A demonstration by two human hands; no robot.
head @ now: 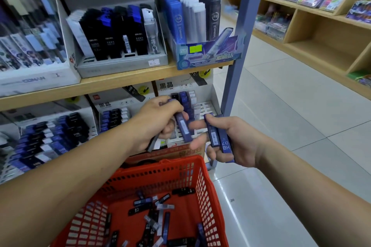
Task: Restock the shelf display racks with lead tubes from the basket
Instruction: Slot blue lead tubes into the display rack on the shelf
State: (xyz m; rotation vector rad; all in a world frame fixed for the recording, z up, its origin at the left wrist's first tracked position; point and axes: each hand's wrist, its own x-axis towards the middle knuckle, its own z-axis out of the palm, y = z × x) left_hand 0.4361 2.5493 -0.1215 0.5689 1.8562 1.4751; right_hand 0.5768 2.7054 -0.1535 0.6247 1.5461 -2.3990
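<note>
Over the basket [160,163], left hand [160,120] grips a blue tube [183,127] at the lower rack [208,105], front edge. Right hand [239,142] clutches two tubes [219,140] beside it. Open floor [291,126] runs right of the shelf post [232,66]. Loose tubes [152,210] lie scattered across the basket's bottom.

Basket [202,168] below both hands, loose lead tubes [149,204] inside, display racks [212,94] on shelves behind

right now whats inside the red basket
Loose lead tubes, black, blue and clear, lie scattered in the red basket. The left forearm covers part of its left wall, and its near end falls outside the picture; anything there cannot be seen.
</note>
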